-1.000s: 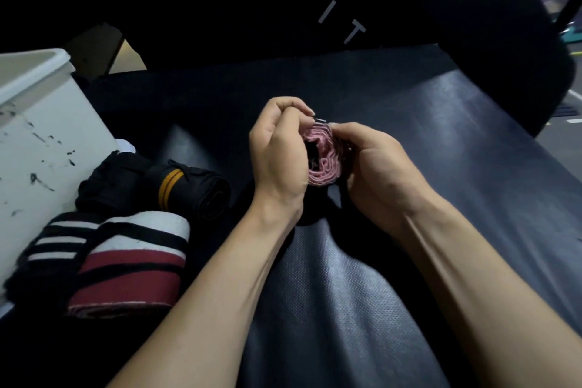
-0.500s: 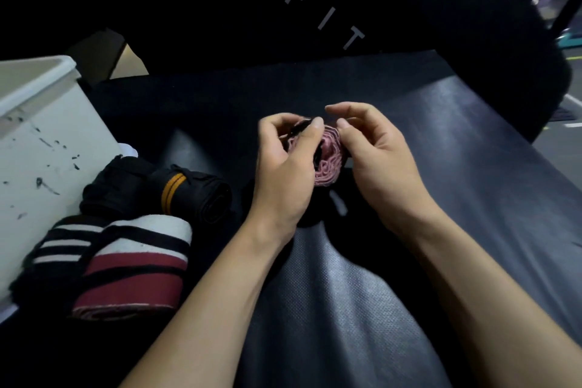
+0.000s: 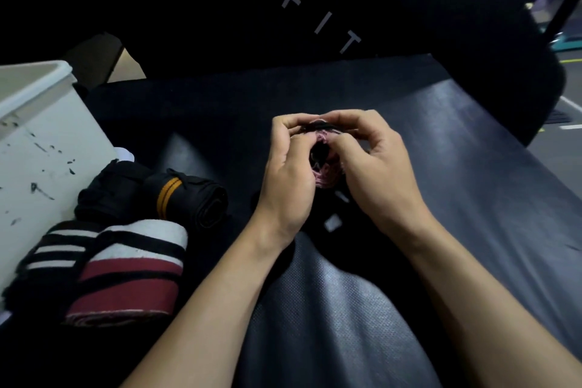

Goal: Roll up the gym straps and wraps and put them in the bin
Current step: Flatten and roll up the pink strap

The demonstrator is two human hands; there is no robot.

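A small pink and black rolled wrap (image 3: 324, 172) is held above the black padded bench. My left hand (image 3: 288, 173) grips its left side with curled fingers. My right hand (image 3: 376, 167) grips its right side, and the fingertips of both hands meet over the top of the roll, hiding most of it. A loose black tail with a white tag (image 3: 333, 224) hangs below the roll onto the bench. The white bin (image 3: 37, 135), scuffed with black marks, stands at the left edge.
Beside the bin lie rolled wraps: a black one with orange stripes (image 3: 185, 198), a red, white and black one (image 3: 132, 268), a black one with white stripes (image 3: 53, 258) and a plain black one (image 3: 110, 189). The black bench (image 3: 456, 167) stretches right, its upright pad behind.
Both hands have closed further over the pink roll, fingertips now meeting on top. More of the roll is hidden than before. The view has shifted slightly down.
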